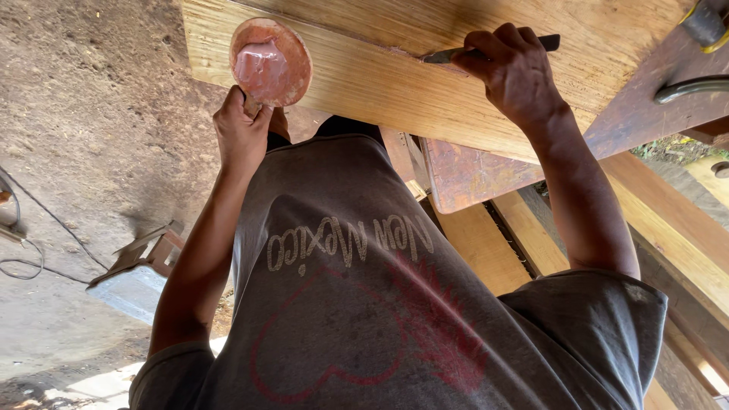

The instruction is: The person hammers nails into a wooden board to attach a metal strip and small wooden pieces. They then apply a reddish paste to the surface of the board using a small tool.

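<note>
My left hand [241, 125] pinches the rim of a small round lid [272, 61] that holds a lump of pinkish-brown putty. The lid hovers over the near edge of a pale wooden board [380, 83]. My right hand [512, 72] grips a putty knife [456, 53] by its dark handle, with the blade tip pressed on a seam in the board's surface. Both arms reach forward from my grey shirt.
A reddish-brown plank [471, 175] lies under the board on a wooden bench [676, 235]. A yellow-handled tool [706, 23] and a dark curved metal piece [687, 87] sit at the upper right. A dirt floor, a cable [30, 262] and a small wooden stand [148, 254] are at the left.
</note>
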